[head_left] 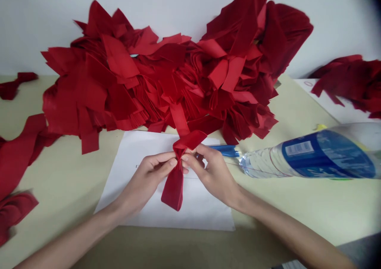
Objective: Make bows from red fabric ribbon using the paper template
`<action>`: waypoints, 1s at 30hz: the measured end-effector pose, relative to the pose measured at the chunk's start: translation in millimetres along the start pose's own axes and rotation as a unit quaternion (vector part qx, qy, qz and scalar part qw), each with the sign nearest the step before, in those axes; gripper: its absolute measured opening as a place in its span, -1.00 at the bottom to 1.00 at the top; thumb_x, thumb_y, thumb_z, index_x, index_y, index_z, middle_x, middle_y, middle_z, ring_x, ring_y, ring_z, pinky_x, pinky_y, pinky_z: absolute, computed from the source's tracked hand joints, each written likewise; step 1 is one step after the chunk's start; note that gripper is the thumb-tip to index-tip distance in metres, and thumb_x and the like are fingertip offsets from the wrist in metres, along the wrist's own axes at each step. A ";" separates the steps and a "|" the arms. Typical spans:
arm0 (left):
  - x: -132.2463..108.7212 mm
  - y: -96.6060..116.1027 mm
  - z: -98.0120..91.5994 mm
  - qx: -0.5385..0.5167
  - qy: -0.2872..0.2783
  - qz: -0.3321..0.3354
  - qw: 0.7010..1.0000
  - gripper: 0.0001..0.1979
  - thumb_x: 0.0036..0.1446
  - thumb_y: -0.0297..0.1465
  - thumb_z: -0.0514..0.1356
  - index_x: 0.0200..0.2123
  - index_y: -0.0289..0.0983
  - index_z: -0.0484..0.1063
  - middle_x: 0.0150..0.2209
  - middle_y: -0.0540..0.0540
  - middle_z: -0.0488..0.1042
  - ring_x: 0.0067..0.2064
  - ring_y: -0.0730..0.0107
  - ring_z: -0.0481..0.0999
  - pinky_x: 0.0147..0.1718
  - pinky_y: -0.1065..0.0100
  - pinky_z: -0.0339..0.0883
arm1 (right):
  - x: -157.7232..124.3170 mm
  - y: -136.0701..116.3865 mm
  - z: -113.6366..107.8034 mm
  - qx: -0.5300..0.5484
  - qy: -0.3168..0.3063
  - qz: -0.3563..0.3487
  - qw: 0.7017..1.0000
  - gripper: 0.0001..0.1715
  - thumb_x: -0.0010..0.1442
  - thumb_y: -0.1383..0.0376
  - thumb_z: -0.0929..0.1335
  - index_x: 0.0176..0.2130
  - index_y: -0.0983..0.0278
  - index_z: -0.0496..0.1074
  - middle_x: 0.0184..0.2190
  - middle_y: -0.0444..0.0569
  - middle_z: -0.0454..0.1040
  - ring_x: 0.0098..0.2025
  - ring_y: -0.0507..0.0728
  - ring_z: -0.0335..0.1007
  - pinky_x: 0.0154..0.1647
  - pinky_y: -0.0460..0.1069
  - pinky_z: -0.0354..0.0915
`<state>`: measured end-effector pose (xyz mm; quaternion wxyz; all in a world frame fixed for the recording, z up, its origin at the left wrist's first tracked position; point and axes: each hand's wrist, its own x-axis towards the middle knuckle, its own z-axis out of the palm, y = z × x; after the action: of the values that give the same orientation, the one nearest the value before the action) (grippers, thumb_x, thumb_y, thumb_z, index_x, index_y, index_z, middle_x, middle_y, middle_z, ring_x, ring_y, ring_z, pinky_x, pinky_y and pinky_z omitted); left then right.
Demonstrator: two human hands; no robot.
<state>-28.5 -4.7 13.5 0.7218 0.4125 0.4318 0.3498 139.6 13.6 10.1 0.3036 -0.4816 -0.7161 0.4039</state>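
Observation:
A red fabric ribbon [175,185] is pinched into a tight knot at its middle, with one tail hanging toward me and a loop rising above. My left hand [149,177] grips the knot from the left between thumb and fingers. My right hand [211,173] holds it from the right, and the fingertips of both hands nearly meet there. Under the hands lies a white sheet of paper [202,213] with thin drawn lines. Behind the ribbon is a large heap of red fabric strips [119,90], and the ribbon's upper end touches it or lies just over it.
A plastic water bottle [306,154] with a blue label lies on its side to the right, beside a blue pen [226,150]. Loose red strips [18,158] lie at the left of the beige table [297,205]. Another red heap [351,82] sits at the back right, against a white wall [336,23].

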 end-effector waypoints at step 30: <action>5.8 -8.6 -8.3 0.028 0.103 0.010 0.994 -0.88 -0.03 -0.39 0.33 -0.35 -0.23 0.51 -0.38 0.01 0.48 -0.31 0.43 0.40 -0.32 0.41 0.25 | 5.6 4.8 3.3 0.004 -0.023 -0.004 1.000 -0.81 0.26 0.28 0.26 -0.39 0.27 0.34 -0.49 -0.16 0.38 -0.45 -0.01 0.24 -0.42 -0.09 0.16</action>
<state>-32.6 -0.9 1.4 0.6582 0.3986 0.5089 0.3858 137.0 18.9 4.6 0.2905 -0.4678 -0.7234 0.4165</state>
